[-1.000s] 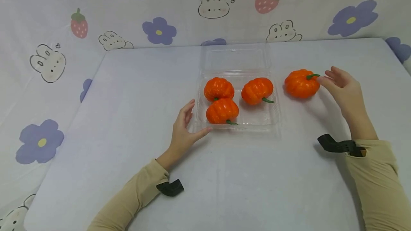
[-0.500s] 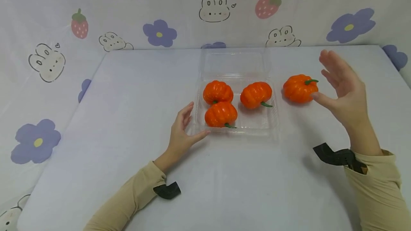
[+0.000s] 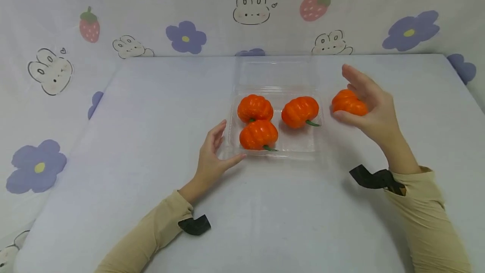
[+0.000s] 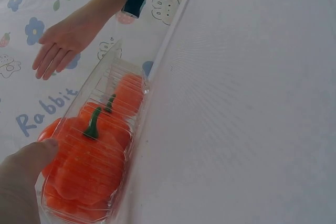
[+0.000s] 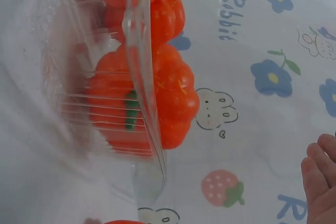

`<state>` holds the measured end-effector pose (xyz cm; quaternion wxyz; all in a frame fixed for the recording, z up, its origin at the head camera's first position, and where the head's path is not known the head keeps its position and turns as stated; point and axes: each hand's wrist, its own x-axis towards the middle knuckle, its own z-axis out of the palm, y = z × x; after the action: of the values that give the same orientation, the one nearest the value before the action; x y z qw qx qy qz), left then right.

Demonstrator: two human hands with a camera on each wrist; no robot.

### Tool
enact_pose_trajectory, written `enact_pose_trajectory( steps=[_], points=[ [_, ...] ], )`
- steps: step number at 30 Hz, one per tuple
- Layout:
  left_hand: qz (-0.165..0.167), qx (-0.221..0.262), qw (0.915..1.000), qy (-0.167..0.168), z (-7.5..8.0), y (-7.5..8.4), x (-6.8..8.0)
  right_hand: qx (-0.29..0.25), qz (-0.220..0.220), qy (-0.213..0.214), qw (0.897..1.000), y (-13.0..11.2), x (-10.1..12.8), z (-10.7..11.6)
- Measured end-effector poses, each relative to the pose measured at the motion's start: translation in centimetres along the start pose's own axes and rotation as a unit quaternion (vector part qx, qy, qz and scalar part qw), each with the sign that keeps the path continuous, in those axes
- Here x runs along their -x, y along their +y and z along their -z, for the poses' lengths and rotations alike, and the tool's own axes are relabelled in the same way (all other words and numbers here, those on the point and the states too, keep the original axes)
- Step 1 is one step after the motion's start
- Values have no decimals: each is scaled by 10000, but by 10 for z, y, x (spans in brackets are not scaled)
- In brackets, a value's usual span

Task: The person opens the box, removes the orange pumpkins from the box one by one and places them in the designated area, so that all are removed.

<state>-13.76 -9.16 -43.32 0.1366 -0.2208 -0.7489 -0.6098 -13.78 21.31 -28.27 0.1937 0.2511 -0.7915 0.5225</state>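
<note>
Pumpkin (image 3: 346, 102) number four sits on the table (image 3: 151, 108), just outside the clear box (image 3: 320, 138), at the box's 3 o'clock side. It is small, orange and bumpy. The right hand (image 3: 373, 106) is over it, with the thumb low at the front and the fingers spread above the top. The fingers look fairly straight, and I cannot tell if they press on the pumpkin or only hang over it.

Three more pumpkins are inside the clear box. One (image 3: 255, 108) is at 10 o'clock in the box, one (image 3: 300, 111) is at 2 o'clock, and one (image 3: 259, 134) is at 7 o'clock, touching the one behind it. Each has a little green stem. The box lid (image 3: 276, 73) is open and lies flat at 12 o'clock, toward the wall.

The left hand (image 3: 212, 157) rests at the box's 8 o'clock corner. Its fingers are straight and loose, and the thumb touches the front edge of the box. In the left wrist view the thumb (image 4: 23, 163) lies right against the clear wall with an orange pumpkin (image 4: 89, 156) just behind it.

Both arms wear tan sleeves (image 3: 151, 235) with black straps (image 3: 194, 225) at the wrists. A cloth with bunnies, strawberries and purple flowers (image 3: 185, 37) hangs at 12 o'clock behind the table
</note>
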Motion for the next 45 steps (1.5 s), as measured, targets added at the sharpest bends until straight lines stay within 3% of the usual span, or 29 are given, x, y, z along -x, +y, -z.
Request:
enact_pose_trajectory(
  steps=[13, 23, 27, 34, 45],
  points=[
    [67, 18, 10000, -13, 0, -1, 1, 63, 196, -607, 9979, 12, -9, -32],
    [23, -27, 10000, 15, -2, -1, -1, 935, 20, -903, 9915, 22, -4, -34],
    [17, -34, 10000, 27, -2, 0, -1, 999, 48, -1121, 9886, 32, -2, -35],
    [58, -54, 10000, 35, -1, 0, 1, 633, 107, -1430, 9876, 43, 1, -40],
    [46, -43, 10000, -1, -2, 0, 0, 1200, 305, -1541, 9803, 53, 3, -36]
  ],
)
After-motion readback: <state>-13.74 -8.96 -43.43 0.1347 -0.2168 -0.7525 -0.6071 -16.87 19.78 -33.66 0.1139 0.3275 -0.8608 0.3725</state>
